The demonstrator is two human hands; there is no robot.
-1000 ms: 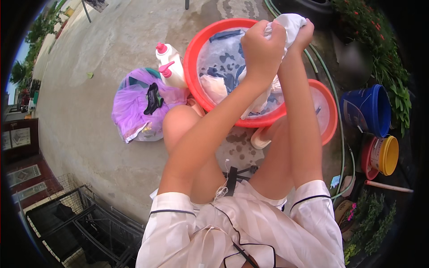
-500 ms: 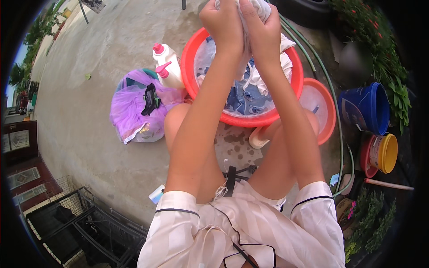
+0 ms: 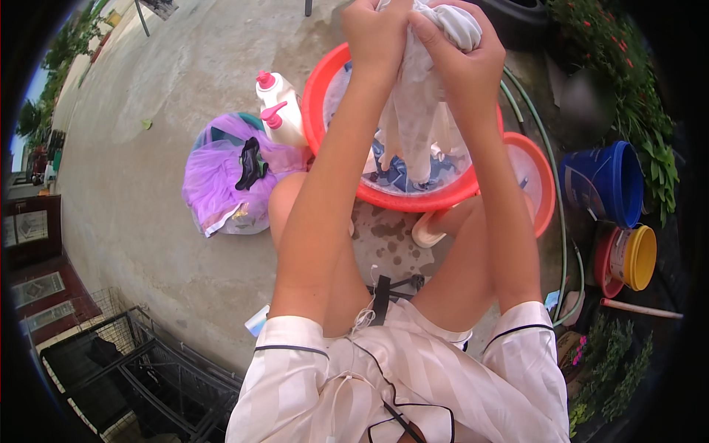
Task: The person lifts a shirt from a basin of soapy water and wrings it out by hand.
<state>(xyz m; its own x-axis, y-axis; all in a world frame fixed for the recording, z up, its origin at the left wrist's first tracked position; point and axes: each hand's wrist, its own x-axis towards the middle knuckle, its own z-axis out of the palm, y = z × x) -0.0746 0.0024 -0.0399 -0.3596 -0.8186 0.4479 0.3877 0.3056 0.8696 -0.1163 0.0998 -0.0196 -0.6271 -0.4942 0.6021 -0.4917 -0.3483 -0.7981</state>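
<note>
A: In the head view, with a clock face centred on it, where to look for the left hand (image 3: 375, 35)?

B: Reaches up to twelve o'clock, curled around the bunched top of a thin, translucent white cloth (image 3: 415, 96). Meets the upper edge there, so cannot make out every fingertip.

A: And with the right hand (image 3: 473, 66)?

B: Clenches the same cloth at one o'clock, thumb laid along a twisted roll, fingers wrapped behind.

A: Hanging where?

B: Droops in narrow folds between the forearms, over a large, round, red-orange plastic basin (image 3: 314, 111) at half past twelve. Cannot tell whether touching the water.

A: Inside the basin?

B: Shows wet blue fabric (image 3: 395, 177) lying in cloudy, sudsy water (image 3: 337, 92).

A: Towards ten and eleven?

B: At eleven, notice white plastic pump bottles with pink heads (image 3: 292, 127), just beside the basin. At ten, see sheer purple fabric (image 3: 214, 173) draped over a round, teal-rimmed tub (image 3: 251, 118), with a crumpled black item (image 3: 251, 164) on top.

A: Near three?

B: Between two and three, spot a smaller, round, orange basin (image 3: 548, 184); farther out, a blue plastic bucket (image 3: 591, 181); just past three, a yellow plastic bucket (image 3: 641, 258).
</note>
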